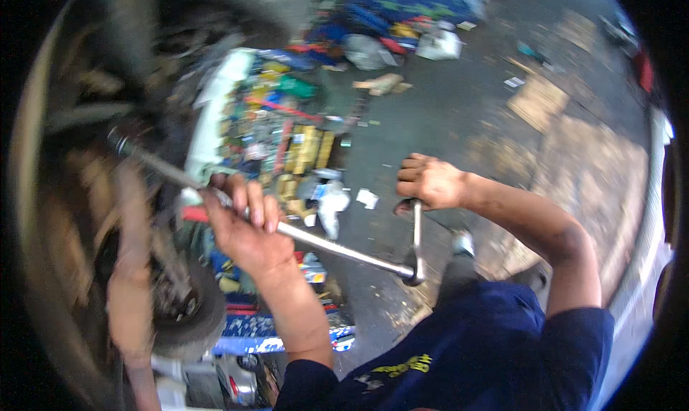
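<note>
A long metal socket extension bar [337, 250] runs slantwise from the vehicle's underside at the upper left down to a ratchet handle [418, 233] at the lower right. My left hand [247, 228] is closed round the middle of the bar, fingers curled over it. The ratchet's free end is in the fist of my right hand [428, 181], right of the bar. At the far end, a dark socket [118, 142] is beside blurred vehicle parts; what it touches is unclear. Another person's forearm [133, 267] reaches up at the left, its hand lost in blur.
Behind my left hand lies a cluttered spread of tools and small parts [294, 149]. A tyre [197, 328] is at the lower left. Flattened cardboard [588, 189] lies on the floor at the right, with plastic bags [439, 45] at the back.
</note>
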{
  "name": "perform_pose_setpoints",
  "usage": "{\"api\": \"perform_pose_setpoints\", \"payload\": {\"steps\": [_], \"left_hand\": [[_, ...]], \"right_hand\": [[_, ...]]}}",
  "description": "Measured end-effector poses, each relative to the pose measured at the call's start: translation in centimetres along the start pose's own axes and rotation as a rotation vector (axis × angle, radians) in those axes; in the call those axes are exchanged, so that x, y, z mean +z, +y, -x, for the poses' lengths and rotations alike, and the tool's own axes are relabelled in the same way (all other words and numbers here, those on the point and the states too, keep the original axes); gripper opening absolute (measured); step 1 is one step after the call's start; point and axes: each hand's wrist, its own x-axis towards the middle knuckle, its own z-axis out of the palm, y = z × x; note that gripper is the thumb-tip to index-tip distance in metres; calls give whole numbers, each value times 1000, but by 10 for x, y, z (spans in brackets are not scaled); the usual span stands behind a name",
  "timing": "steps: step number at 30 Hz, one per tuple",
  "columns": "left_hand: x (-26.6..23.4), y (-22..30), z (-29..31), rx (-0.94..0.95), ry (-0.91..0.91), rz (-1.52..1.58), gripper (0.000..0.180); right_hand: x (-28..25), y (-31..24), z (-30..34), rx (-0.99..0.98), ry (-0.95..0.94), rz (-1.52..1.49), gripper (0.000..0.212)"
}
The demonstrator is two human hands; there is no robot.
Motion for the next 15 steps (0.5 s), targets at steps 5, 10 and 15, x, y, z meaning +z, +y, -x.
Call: {"api": "perform_pose_setpoints", "payload": {"steps": [5,10,15], "left_hand": [[-9,-142,41,-232,183,-85,37],[-18,-280,74,-635,382,-20,35],[-32,-403,130,-1056,517,-8,35]], "right_hand": [[30,-33,153,339,-135,0,26],[41,-116,259,631,-84,-172,23],[24,-182,287,1125,-223,-365,34]]}}
